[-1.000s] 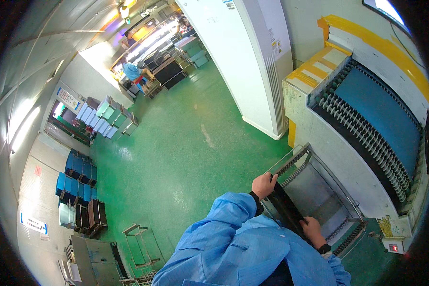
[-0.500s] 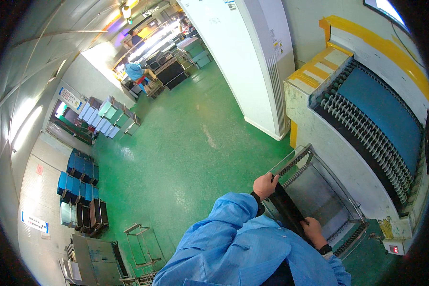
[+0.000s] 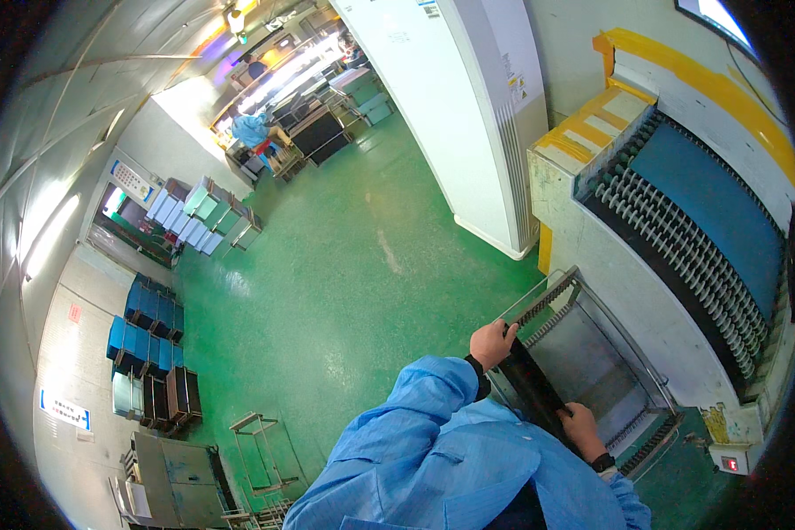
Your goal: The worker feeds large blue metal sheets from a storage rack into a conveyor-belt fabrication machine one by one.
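Green floor fills the middle of the head view, with stacked bins along the left of the frame, a seated co-worker at the upper left and a tall white cabinet at the top. At the right of the frame stands a machine with a bank of rollers and a blue surface behind them. Lower right of centre, a long black piece lies across the near side of a metal rack with toothed rails. Its long axis slants from upper left to lower right — roughly alongside the machine's roller edge, with the rack's bare grey bed between the two. Both hands are on it: the left hand is curled around the upper-left end, and the right hand is closed over it farther down, toward the lower right — its fingertips are partly hidden. Blue sleeves come up from the lower edge.
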Demonstrator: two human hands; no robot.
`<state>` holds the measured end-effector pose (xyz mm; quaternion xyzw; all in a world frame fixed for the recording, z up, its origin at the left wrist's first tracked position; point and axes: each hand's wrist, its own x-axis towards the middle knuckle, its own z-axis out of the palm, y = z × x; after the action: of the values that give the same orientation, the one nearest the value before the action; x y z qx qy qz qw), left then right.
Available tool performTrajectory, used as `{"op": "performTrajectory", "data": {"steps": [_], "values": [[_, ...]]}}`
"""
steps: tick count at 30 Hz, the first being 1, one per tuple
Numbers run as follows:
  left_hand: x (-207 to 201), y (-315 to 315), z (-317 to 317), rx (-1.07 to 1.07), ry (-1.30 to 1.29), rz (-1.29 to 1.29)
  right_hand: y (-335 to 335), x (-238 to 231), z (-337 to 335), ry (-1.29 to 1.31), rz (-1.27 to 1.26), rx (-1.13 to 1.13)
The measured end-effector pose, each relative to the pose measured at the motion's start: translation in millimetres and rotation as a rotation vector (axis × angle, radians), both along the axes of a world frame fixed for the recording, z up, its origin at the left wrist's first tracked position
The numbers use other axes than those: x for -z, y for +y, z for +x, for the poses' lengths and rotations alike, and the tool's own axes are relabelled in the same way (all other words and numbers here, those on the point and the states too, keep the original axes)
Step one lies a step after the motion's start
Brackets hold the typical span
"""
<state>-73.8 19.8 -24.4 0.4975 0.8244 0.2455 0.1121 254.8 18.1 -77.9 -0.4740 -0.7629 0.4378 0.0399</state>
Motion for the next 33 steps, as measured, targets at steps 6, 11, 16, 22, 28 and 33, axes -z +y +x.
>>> {"op": "performTrajectory", "data": {"steps": [6, 11, 16, 22, 28, 33], "values": [[-3.3, -0.5, 0.8, -0.003, -0.007, -0.015, -1.3, 3.2, -0.4, 0.014, 0.054, -0.005], [-1.5, -1.3, -0.4, -0.002, -0.014, -0.003, -1.0, 4.7, -1.2, -0.014, 0.042, -0.005], [-1.8, -0.1, 0.6, -0.005, -0.021, -0.002, -2.0, 7.9, 0.4, 0.000, 0.052, 0.016], [1.6, -0.3, -0.4, -0.005, -0.005, 0.012, -1.5, -6.5, -2.5, -0.017, 0.041, -0.001], [1.3, -0.5, -0.1, -0.007, -0.013, 0.003, -1.4, -7.8, -3.1, -0.020, 0.062, -0.008], [0.0, 0.2, 0.1, 0.000, -0.004, 0.002, -1.3, 4.3, -0.5, -0.009, 0.080, -0.007]]}}
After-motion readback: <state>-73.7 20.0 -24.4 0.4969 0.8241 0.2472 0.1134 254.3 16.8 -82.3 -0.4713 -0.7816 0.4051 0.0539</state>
